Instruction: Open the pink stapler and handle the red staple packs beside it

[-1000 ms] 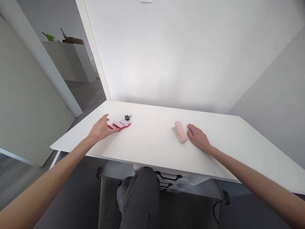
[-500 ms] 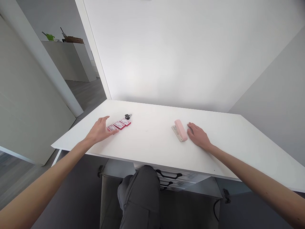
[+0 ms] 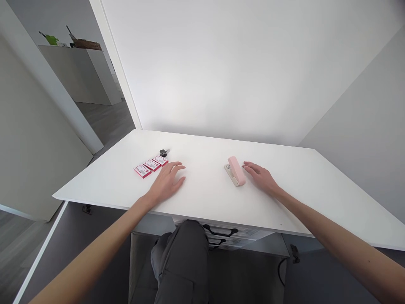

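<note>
Stapler [image 3: 237, 171] is looking stiff and kinda light, probably best pinched mid-body, with right grip [image 3: 261, 177] loose and empty just beside it, left grip [image 3: 164, 182] likewise.

The left hand [image 3: 165, 185] curves near three red-and-white boxes [image 3: 152, 164]; the right hand [image 3: 261, 176] is beside, perhaps touching, a pink stapler [image 3: 236, 171].
</note>
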`<state>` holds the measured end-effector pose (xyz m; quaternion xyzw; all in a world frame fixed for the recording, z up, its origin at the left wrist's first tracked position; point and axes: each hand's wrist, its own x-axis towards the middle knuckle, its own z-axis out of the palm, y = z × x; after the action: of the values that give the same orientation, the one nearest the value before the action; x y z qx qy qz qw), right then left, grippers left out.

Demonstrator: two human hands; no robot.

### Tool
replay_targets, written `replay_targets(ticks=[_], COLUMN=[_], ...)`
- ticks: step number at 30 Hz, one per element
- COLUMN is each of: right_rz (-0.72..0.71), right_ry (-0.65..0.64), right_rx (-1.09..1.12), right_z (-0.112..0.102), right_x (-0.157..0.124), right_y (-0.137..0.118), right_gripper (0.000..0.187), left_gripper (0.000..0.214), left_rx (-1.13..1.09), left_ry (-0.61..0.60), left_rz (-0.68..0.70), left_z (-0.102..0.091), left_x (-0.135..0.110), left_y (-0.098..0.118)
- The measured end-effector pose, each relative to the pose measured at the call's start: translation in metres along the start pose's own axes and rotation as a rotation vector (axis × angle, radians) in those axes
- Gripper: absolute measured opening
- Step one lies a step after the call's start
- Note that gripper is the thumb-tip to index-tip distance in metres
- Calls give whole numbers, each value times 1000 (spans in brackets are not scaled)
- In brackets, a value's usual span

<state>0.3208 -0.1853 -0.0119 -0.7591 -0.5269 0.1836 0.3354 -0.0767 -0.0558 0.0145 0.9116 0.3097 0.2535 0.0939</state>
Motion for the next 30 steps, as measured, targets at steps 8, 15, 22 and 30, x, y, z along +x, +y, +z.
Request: replay_targets(ticks=[8,15,22,30], right_rz=[-30,-173,-189,-268], right_ry=[-200,-306,-330,-229], right_rx=[218,299,345,313], right_z=[4,28,55,64], right_x=[-8,18,32,31], right_y=[-35,-62,-82,-79], right_gripper=[60,43,40,38], left_gripper=[33,29,28,23], left_rx=[-111,-210,-379,-426], left_ry=[-6,13,-33,-30], left_rz=[48,62,-150,-199], left_z=[43,62,57,56], left_x=[44,67,71,71], left_y=[28,41,41,42])
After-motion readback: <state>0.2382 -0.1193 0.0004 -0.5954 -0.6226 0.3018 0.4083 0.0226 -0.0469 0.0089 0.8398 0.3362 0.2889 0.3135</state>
